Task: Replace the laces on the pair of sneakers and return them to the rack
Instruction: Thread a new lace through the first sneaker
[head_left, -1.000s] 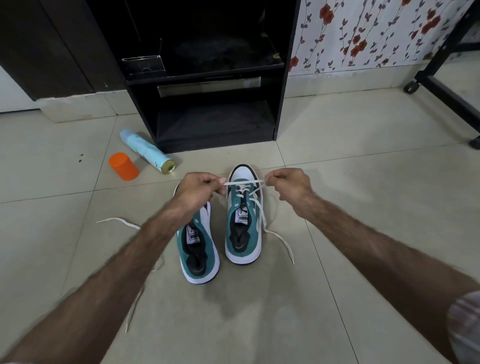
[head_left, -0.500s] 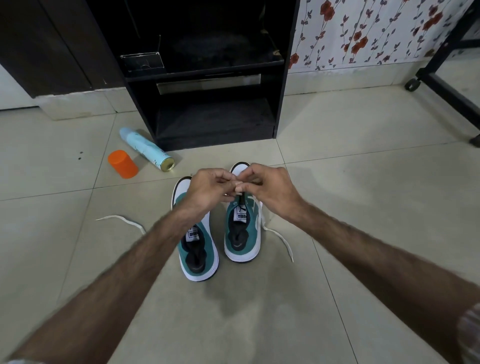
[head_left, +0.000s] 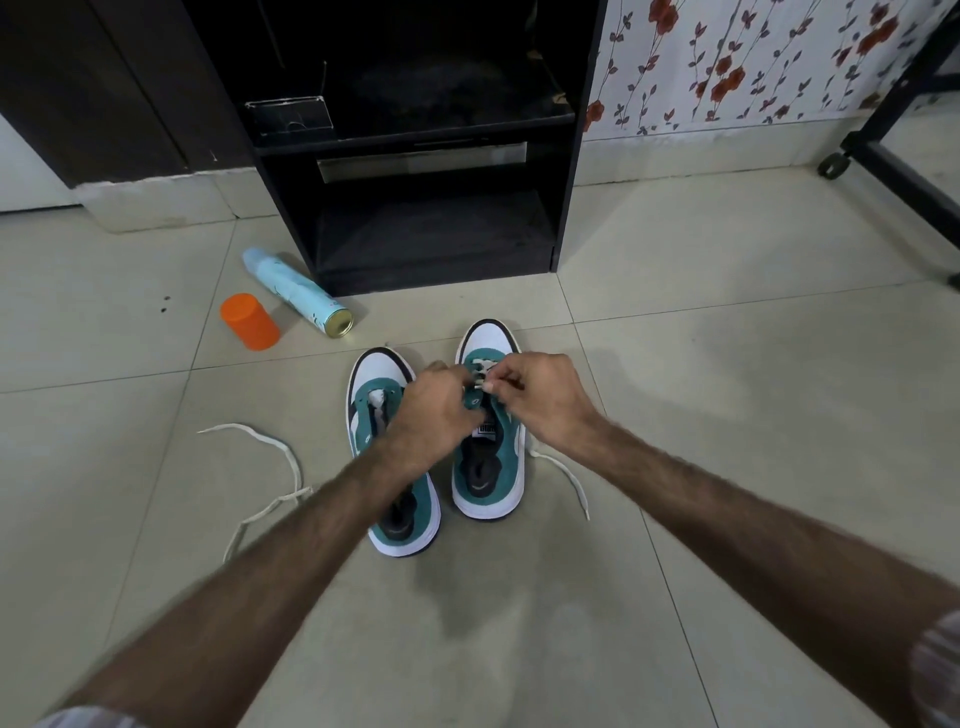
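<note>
Frame ctr: right hand (head_left: 545, 400) pinches white lace (head_left: 485, 385) over right sneaker (head_left: 488, 441), left hand (head_left: 434, 410) curled beside it, grip apparently on same lace; left sneaker (head_left: 387, 457) adjacent.

Teal-white sneakers (head_left: 488, 447) side by side on floor, lace (head_left: 563, 480) trailing right.

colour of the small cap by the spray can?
Orange cap, lying beside the spray can; head view.

Two sneakers (head_left: 488, 431), two laces (head_left: 270, 467), one spray can (head_left: 298, 292), one orange cap (head_left: 250, 321)
</note>
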